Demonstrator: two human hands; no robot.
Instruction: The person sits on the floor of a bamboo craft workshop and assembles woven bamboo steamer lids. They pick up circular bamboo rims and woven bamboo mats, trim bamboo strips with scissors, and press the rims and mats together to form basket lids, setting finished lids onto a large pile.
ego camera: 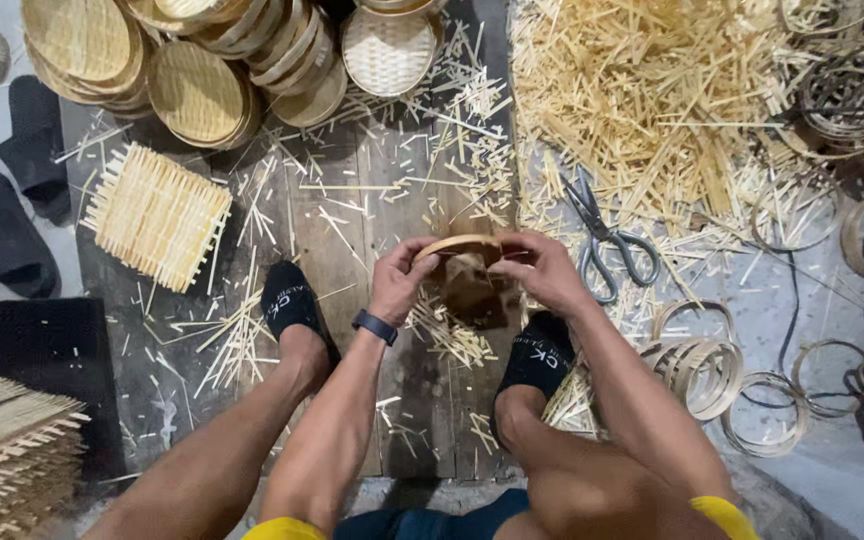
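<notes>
Both hands (472,275) grip a bamboo hoop (458,245), apparently over littered floorboards (352,220).

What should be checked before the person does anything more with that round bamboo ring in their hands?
1. Both hands on the ring: ok. The left hand and right hand grip the bamboo ring on opposite sides.
2. Ring held level: ok, roughly flat.
3. Scissors within reach: ok. The scissors lie on the floor beside the right hand.
4. Feet clear of the work: ok. The socked feet rest on either side.
5. Floor free of scraps: not ok. Bamboo offcuts cover it.
6. Ring's joint sound: cannot tell; fingers hide it.
</notes>
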